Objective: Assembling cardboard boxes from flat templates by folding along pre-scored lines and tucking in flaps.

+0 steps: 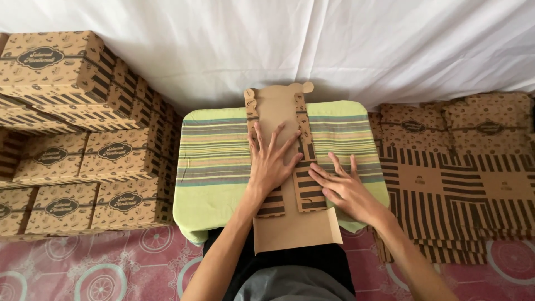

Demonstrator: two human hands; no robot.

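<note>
On the striped cloth table (223,145), left hand (271,161) flat, fingers spread, pins the unfolded box blank (290,167); right hand (343,187), open-palmed and gripping nothing, should crease the side flap (309,178) firmly along its score.

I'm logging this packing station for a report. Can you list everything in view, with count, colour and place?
Flat brown cardboard box blank with striped side flaps: one, brown and dark brown, lying on the striped cloth, centre.
Green striped cloth over a small table: one, green with grey and purple stripes, centre.
Assembled brown printed cardboard boxes: a stack, exact count unclear, far left.
Pile of flat unfolded striped cardboard blanks: many, brown and dark brown, on the right.
White fabric backdrop: one, white, behind everything.
Pink patterned floor mat: one, pink with pale circles, bottom.
Left hand: open, pressing flat on the blank.
Right hand: open, pressing the blank's right flap.
</note>
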